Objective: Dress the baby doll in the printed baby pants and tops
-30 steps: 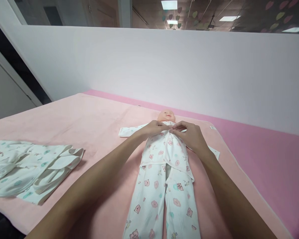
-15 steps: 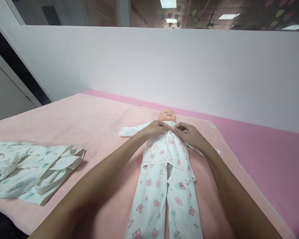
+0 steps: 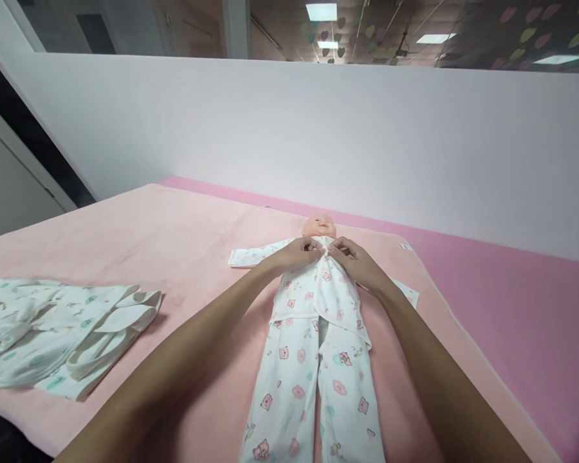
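Note:
A baby doll (image 3: 319,225) lies on its back, dressed in a white printed wrap top (image 3: 299,292) and matching pants (image 3: 289,386). At the upper chest, my left hand (image 3: 299,253) pinches the front edge of the top, just below the doll's chin. My right hand (image 3: 354,258) pinches the fabric from the other side, its fingertips nearly meeting the left ones. Whatever small fastening may be between the fingertips is too small to make out. One sleeve (image 3: 251,256) stretches out to the left; the other is partly hidden by my right arm.
Folded white baby clothes (image 3: 72,328) with green print lie at the left. Everything rests on a pink blanket (image 3: 188,238), over a brighter pink surface (image 3: 506,283) showing at the right. A white wall (image 3: 318,135) rises behind, with glass above it.
Both hands stay pinched at the chest of the top, with the fingertips shifting slightly. The whole view has moved a little, so the scene sits slightly lower and further left.

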### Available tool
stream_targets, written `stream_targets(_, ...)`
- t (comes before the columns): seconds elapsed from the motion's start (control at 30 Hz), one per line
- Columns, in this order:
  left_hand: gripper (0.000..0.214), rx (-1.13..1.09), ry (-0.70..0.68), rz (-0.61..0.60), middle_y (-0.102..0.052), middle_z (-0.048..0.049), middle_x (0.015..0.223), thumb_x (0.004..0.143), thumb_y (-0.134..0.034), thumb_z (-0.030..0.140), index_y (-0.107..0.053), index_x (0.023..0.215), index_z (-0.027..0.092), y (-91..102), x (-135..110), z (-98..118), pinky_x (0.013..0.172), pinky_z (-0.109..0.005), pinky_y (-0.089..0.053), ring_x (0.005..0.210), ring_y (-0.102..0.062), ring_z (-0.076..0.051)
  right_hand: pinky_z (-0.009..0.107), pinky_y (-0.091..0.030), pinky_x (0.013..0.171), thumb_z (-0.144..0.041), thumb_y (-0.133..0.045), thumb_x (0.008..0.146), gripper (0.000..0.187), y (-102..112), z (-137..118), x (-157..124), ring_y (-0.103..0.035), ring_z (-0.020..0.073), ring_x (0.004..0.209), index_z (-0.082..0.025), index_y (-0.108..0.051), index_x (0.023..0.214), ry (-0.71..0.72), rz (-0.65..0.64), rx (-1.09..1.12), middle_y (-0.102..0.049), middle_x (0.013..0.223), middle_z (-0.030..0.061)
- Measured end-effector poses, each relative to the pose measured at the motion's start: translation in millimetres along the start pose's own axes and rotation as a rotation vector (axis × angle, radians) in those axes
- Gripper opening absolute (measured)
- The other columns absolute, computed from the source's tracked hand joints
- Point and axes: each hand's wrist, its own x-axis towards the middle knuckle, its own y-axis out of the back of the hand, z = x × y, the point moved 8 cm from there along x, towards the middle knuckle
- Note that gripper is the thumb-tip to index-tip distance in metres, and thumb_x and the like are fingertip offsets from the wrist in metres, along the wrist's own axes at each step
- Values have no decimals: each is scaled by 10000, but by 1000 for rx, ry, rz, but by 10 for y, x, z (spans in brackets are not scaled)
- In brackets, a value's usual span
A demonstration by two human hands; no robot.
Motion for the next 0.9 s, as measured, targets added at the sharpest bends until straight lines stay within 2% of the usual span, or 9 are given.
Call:
stream_targets(0.17, 256, 31, -40, 94, -504, 18, 857, 907, -696, 422, -646, 1030, 204, 12, 20, -48, 676, -278, -379, 754, -479, -149, 366, -481, 819, -509, -652, 944, 268, 45, 21, -2, -580, 200, 832, -245, -636, 986, -13, 115, -72, -691, 1024, 36)
stream_targets(0.3, 239, 72, -99, 209, -583, 7, 883, 958, -643, 390, -609, 1108, 206, 81, 32, 4, 715, -281, -427, 788, -559, -161, 359, -506, 824, -443, -679, 934, 271, 187, 3, 61, -629, 191, 856, -240, -657, 1112, 9, 196, -72, -722, 1238, 65)
stream_targets(0.43, 278, 251, -195, 249, -683, -41, 1097, 963, -631, 305, -654, 1234, 249, 163, 172, 166, 814, -310, -477, 912, -643, -195, 379, -502, 858, -382, -656, 953, 285, 195, 29, 308, -634, 215, 912, -255, -710, 1203, 9, 66, -172, -737, 1316, 65)
stream_targets(0.53, 170, 367, -244, 251, -722, -62, 1177, 952, -661, 292, -740, 1098, 257, 186, 316, 223, 916, -339, -492, 1063, -665, -246, 382, -497, 873, -395, -685, 944, 279, 161, 111, 477, -643, 242, 975, -255, -753, 1176, -40, -7, -195, -754, 1287, 66)
stream_targets(0.63, 125, 363, -276, 287, -761, -58, 1158, 972, -656, 320, -754, 995, 246, 194, 378, 201, 938, -345, -496, 1095, -678, -260, 379, -500, 881, -412, -676, 952, 257, 154, 203, 552, -649, 238, 977, -255, -780, 1127, -60, 18, -156, -768, 1217, 64)
stream_targets(0.8, 155, 248, -338, 329, -800, -30, 1082, 986, -634, 310, -769, 1006, 237, 169, 339, 156, 892, -318, -505, 933, -699, -214, 363, -526, 832, -553, -781, 883, 368, 137, 436, 553, -676, 229, 912, -237, -775, 1072, -102, 88, 42, -779, 1024, 62)
stream_targets(0.9, 191, 197, -306, 330, -807, -21, 983, 978, -644, 321, -807, 1021, 232, 178, 350, 114, 853, -309, -507, 837, -687, -196, 348, -540, 822, -569, -852, 819, 395, 110, 534, 549, -692, 224, 915, -234, -773, 1013, -140, 119, 204, -776, 994, 52)
